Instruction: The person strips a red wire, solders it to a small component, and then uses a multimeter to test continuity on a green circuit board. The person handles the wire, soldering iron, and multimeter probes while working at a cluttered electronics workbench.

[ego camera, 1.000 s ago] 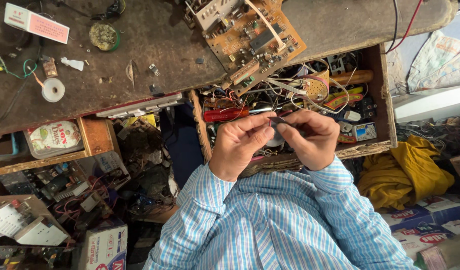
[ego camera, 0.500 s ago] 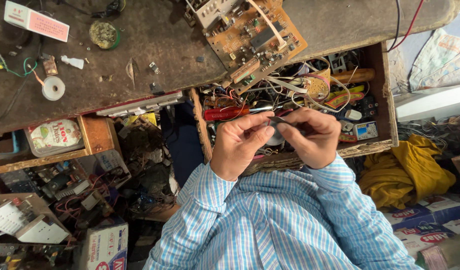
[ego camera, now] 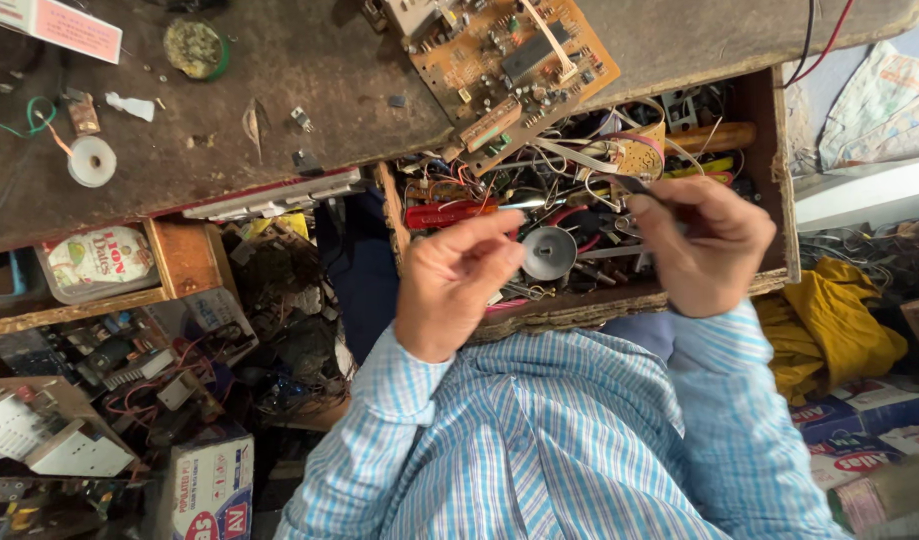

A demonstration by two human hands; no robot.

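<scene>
Over an open wooden drawer (ego camera: pixel 775 150) crammed with wires and parts, the right hand (ego camera: pixel 705 250) pinches a thin dark metal tool (ego camera: pixel 635 186) whose tip points toward ten o'clock. The left hand (ego camera: pixel 455 285) hovers at its nine o'clock, fingers loosely curled with thumb and forefinger nearly meeting, empty. Between them lies a round grey metal disc (ego camera: pixel 550 252). At twelve o'clock, an orange-brown circuit board (ego camera: pixel 500 60) overhangs the scuffed workbench (ego camera: pixel 280 90) edge.
</scene>
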